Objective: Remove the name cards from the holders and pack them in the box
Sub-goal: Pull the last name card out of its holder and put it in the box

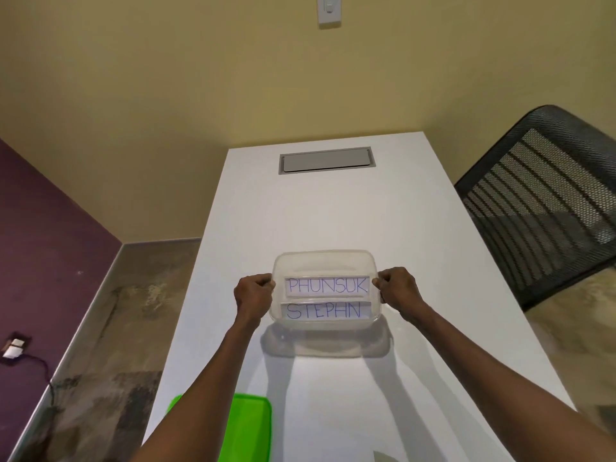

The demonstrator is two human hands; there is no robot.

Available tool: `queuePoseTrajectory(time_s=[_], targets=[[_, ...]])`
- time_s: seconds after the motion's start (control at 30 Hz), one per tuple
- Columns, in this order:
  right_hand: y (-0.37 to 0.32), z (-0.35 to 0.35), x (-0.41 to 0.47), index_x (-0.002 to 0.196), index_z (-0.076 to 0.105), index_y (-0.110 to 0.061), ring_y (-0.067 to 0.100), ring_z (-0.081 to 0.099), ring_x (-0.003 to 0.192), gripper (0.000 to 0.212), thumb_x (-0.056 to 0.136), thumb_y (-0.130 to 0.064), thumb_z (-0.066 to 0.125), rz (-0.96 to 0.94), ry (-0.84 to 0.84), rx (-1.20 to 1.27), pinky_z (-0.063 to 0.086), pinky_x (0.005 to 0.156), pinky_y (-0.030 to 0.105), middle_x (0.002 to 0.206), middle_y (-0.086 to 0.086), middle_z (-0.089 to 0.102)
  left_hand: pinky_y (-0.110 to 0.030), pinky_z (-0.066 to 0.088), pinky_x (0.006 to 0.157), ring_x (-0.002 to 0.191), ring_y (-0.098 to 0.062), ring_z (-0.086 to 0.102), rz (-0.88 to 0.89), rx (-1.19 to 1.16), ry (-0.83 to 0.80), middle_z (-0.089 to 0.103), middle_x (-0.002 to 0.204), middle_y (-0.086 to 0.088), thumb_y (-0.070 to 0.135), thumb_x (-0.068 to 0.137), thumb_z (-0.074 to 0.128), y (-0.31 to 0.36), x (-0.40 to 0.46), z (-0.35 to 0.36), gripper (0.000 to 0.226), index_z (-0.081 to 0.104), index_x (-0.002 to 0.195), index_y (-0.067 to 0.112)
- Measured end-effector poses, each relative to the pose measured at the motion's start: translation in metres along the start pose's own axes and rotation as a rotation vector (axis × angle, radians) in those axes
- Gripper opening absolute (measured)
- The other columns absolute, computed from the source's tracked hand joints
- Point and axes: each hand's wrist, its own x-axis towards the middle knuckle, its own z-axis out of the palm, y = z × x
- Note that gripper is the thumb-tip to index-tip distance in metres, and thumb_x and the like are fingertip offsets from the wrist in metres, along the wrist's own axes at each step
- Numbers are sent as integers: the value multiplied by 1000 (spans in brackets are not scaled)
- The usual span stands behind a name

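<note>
Clear plastic box (325, 261) held above white desk (416, 228), mid-desk, its shadow on the surface just nearer. Left hand (253, 296) gripping left rim, fingers curled round the edge. Right hand (398, 290) gripping right rim, fingers curled likewise. Inside box: two name cards, white with blue handwritten letters. Card reading PHUNSUK (328, 286) at far side; card reading STEPHN (325, 311) at near side, just beside the first. Cannot tell whether cards lie flat or lean. Green lid (250, 425) flat on desk at near left edge, well apart from box, partly hidden by left forearm. Grey cable hatch (326, 160) set into desk at far end. Black mesh chair (546, 201) right of desk. Wall switch (329, 10) on far wall.
</note>
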Motion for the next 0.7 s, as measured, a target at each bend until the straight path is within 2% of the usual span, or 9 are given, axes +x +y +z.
queuePoseTrajectory(time_s=[0.13, 0.23, 0.3, 0.33, 0.4, 0.47, 0.5, 0.6, 0.7], targets=[[10, -18, 22, 51, 44, -9, 23, 50, 58, 40, 89, -10, 59, 15, 25, -27, 40, 61, 28, 54, 0, 46, -41, 59, 84, 77, -21, 65, -9, -8, -46, 72, 77, 0, 6, 84, 65, 14, 4, 28, 18, 78, 88, 16], [16, -25, 37, 50, 37, -15, 23, 47, 64, 46, 90, -9, 58, 47, 39, -44, 36, 63, 26, 54, -3, 40, -33, 51, 74, 70, -21, 50, 1, 21, -78, 60, 72, -1, 3, 82, 61, 18, 11, 46, 33, 70, 61, 27], [19, -27, 46, 51, 34, -21, 21, 46, 68, 48, 90, -9, 58, 61, 42, -46, 35, 67, 26, 56, -6, 37, -31, 47, 73, 72, -18, 48, -10, 27, -83, 56, 73, 0, 0, 82, 60, 20, 15, 56, 41, 63, 55, 31], [20, -27, 50, 52, 33, -23, 21, 45, 70, 48, 90, -9, 58, 67, 42, -48, 35, 68, 26, 57, -7, 36, -31, 48, 76, 73, -18, 50, -20, 24, -85, 58, 74, -1, -1, 82, 60, 21, 18, 61, 40, 66, 59, 31], [22, -28, 58, 52, 33, -23, 21, 46, 70, 48, 90, -9, 58, 79, 43, -58, 35, 68, 26, 56, -7, 36, -34, 53, 86, 79, -20, 59, -48, 1, -85, 66, 81, -2, -1, 84, 60, 22, 21, 68, 28, 76, 84, 22], [23, -28, 66, 51, 33, -23, 22, 46, 69, 48, 90, -9, 58, 90, 45, -67, 35, 65, 25, 55, -6, 36, -36, 54, 94, 91, -20, 66, -75, -12, -87, 69, 90, 1, -1, 85, 61, 22, 26, 75, 28, 74, 106, 11], [25, -28, 68, 51, 34, -22, 22, 47, 69, 48, 90, -9, 58, 96, 44, -69, 34, 62, 25, 54, -6, 37, -36, 53, 95, 95, -19, 66, -80, -12, -89, 69, 91, 4, -1, 85, 61, 21, 29, 77, 30, 72, 110, 11], [29, -27, 75, 49, 35, -18, 23, 48, 64, 48, 90, -9, 58, 104, 47, -73, 35, 60, 26, 53, -1, 41, -33, 52, 91, 88, -18, 64, -60, -1, -103, 67, 77, 15, -3, 84, 59, 19, 34, 83, 30, 74, 106, 11], [31, -26, 81, 49, 33, -20, 23, 47, 65, 48, 89, -9, 58, 113, 53, -65, 34, 64, 26, 53, -3, 40, -30, 51, 84, 82, -15, 60, -46, 19, -101, 65, 78, 11, -2, 84, 59, 19, 39, 89, 28, 75, 102, 12]])
